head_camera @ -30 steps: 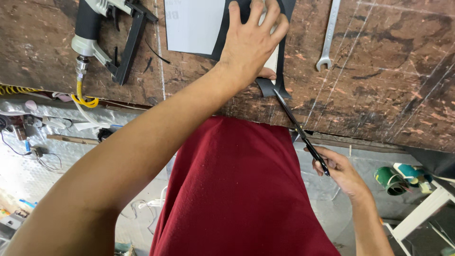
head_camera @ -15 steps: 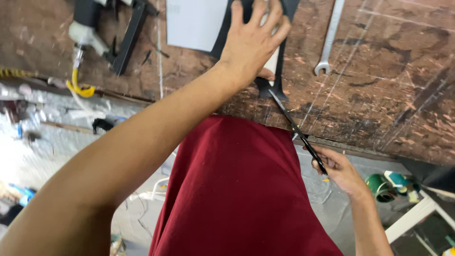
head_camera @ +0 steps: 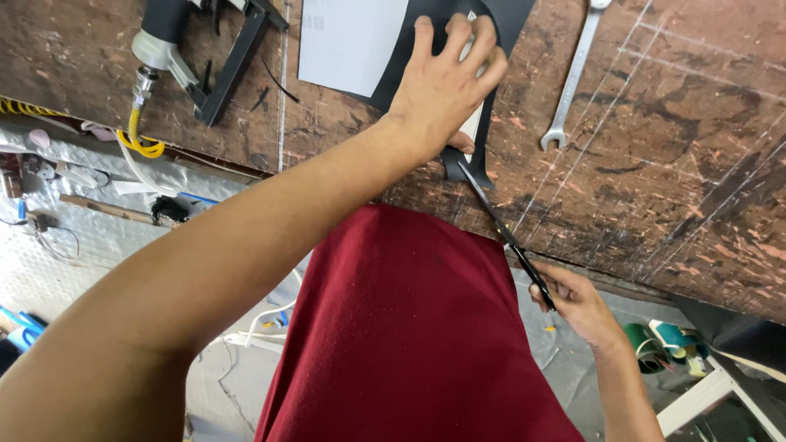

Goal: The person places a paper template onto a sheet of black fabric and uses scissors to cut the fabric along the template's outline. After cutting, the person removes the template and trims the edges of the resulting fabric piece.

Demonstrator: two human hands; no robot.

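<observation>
My left hand [head_camera: 446, 78] lies flat with fingers spread on a black sheet [head_camera: 426, 37] on the worn wooden workbench [head_camera: 671, 155], pressing it down. A white paper sheet [head_camera: 352, 41] lies on the black sheet to the left of the hand. My right hand [head_camera: 577, 303] is below the bench's near edge and grips the handles of black scissors [head_camera: 499, 225]. The scissor blades reach up to the lower edge of the black sheet just under my left thumb.
A pneumatic stapler [head_camera: 192, 49] with a yellow coiled hose [head_camera: 135, 135] lies at the bench's upper left. A metal spanner [head_camera: 573, 78] lies to the right of the black sheet. Cables and tools are on the floor at left; green tape rolls [head_camera: 655, 348] at lower right.
The view has shifted slightly. Both hands keep the same hold; the scissors stay at the black sheet's lower edge.
</observation>
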